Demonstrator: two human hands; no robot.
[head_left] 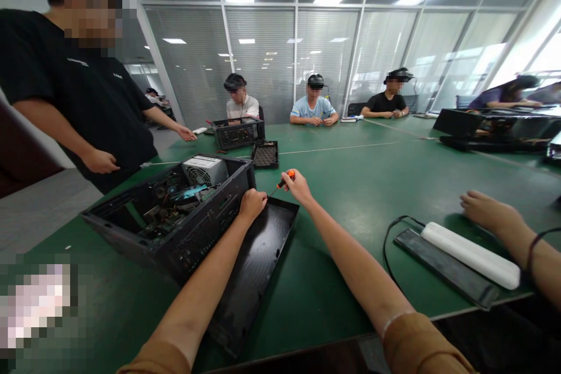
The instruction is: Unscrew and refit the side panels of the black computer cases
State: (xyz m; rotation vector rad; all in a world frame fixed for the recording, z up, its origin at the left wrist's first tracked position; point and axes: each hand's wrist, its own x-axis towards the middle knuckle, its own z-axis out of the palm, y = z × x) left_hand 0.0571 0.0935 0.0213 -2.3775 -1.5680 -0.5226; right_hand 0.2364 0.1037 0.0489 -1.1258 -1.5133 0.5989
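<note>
My right hand (298, 186) grips an orange and black screwdriver (281, 183), its thin shaft slanting down to the left. Near the tip of that shaft is my left hand (253, 205), its fingers closed together at the front corner of a black computer case (169, 257). What those fingers hold, if anything, is hidden. The case lies on its side with the top open, showing a grey power supply (205, 170), cables and boards inside. Beneath my left forearm, a black side panel (258, 263) rests on the table against the case.
On the green table (350, 187), a white power strip (471, 254) lies beside a dark flat bar (442, 269) at right, near another person's hand (491, 210). A person in black (83, 93) stands at left. Farther back are another case (236, 133) and a black panel (265, 153).
</note>
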